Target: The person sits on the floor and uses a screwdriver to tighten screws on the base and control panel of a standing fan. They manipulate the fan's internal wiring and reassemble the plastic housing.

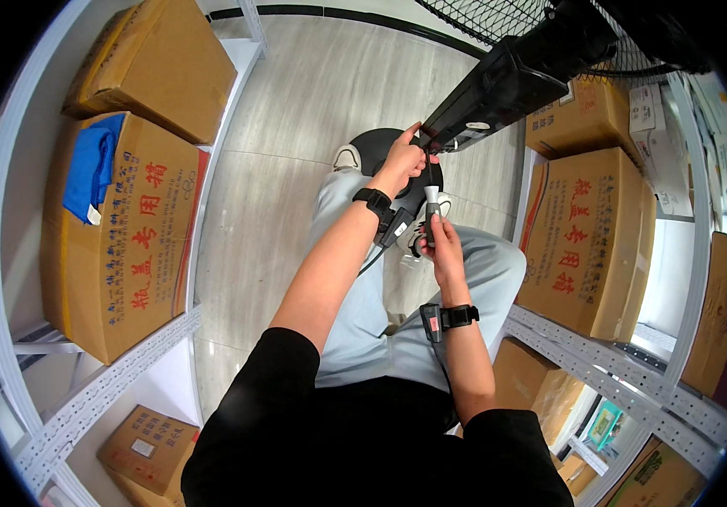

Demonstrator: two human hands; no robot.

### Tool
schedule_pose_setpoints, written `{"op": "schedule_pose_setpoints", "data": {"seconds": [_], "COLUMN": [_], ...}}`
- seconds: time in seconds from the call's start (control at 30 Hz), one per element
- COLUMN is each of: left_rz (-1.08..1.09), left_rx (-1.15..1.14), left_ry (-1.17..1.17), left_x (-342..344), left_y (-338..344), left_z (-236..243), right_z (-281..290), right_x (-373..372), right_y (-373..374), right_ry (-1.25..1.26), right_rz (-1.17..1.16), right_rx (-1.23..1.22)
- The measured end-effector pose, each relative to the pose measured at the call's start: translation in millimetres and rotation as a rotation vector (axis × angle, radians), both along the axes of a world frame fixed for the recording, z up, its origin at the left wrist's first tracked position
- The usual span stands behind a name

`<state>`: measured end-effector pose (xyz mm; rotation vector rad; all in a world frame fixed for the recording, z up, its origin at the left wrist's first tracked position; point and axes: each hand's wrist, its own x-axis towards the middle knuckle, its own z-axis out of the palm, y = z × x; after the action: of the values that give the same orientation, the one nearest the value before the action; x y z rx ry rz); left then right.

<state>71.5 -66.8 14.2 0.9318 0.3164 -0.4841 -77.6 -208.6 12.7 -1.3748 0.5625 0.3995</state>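
My left hand (404,156) grips the lower end of a long black fan column (507,84), which tilts up to the right toward a black wire fan guard (507,17). Just below it, my right hand (440,237) holds a small white and grey plastic piece (432,201) upright, a short way from the column's end. Under both hands a round black fan base (380,144) lies on the floor by my feet. Both wrists carry black bands with small devices.
White metal shelving runs along both sides. Brown cardboard boxes (127,245) fill the left shelf, one with a blue cloth (93,169) on it. More boxes (592,237) stand on the right shelves. The aisle floor (296,127) is pale tile.
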Motion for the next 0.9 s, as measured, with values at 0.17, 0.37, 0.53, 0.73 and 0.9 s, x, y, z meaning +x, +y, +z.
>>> {"op": "schedule_pose_setpoints", "data": {"seconds": [0.17, 0.37, 0.53, 0.73, 0.9], "left_rz": [-0.101, 0.05, 0.036, 0.006, -0.01], "left_rx": [-0.081, -0.147, -0.447, -0.414, -0.317], "left_ry": [-0.019, 0.101, 0.177, 0.182, 0.077], "left_x": [-4, -19, -35, -48, -51], "left_y": [9, 17, 25, 21, 14], "left_z": [0, -6, -1, 3, 1], "right_z": [0, 17, 50, 74, 83], "right_x": [-13, -38, -46, -53, -62], "right_y": [-3, -8, -21, -25, -29], "right_ry": [-0.011, -0.03, -0.121, -0.199, -0.202], "right_rz": [0.002, 0.009, 0.068, 0.028, -0.015], "right_rx": [0.214, 0.141, 0.002, -0.049, -0.024]}}
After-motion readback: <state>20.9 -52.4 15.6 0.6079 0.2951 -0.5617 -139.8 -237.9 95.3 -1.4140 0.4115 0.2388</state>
